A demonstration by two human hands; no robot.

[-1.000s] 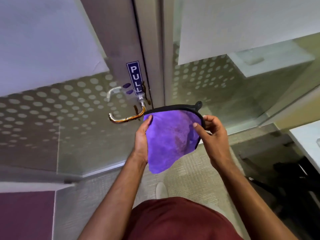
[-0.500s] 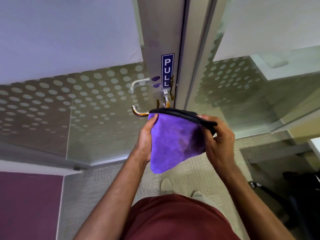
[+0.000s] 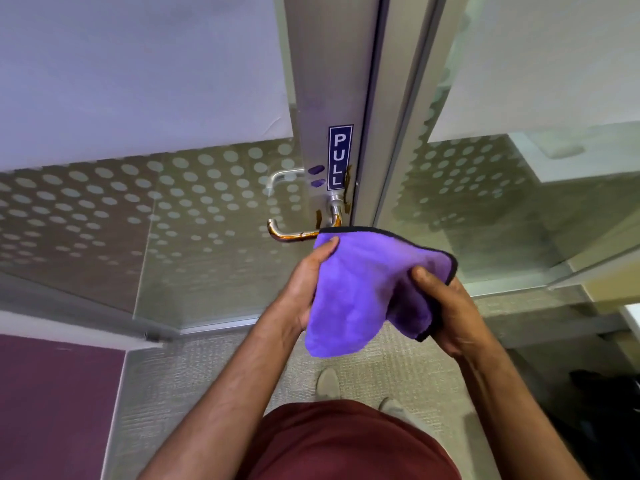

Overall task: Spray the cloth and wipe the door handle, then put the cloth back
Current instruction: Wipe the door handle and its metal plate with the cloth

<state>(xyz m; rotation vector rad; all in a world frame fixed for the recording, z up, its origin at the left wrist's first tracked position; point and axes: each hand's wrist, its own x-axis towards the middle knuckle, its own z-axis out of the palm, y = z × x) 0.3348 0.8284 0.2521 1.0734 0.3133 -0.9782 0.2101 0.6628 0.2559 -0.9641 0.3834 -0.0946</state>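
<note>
While the left hand pinches the cloth's upper left corner, thumb on top, the right hand grips its bunched right side. Cloth hangs between them, its top hem just before the stained handle under a PULL sign.

I held the purple cloth with both hands in front of the door. My left hand gripped its left edge, thumb on top, and my right hand pinched the bunched right side at three o'clock. The cloth's black-trimmed top edge sat just below the door handle, at twelve o'clock from my hands; whether they touched I could not tell. Brown smears marked the lever. A blue PULL sign stood above it.
</note>
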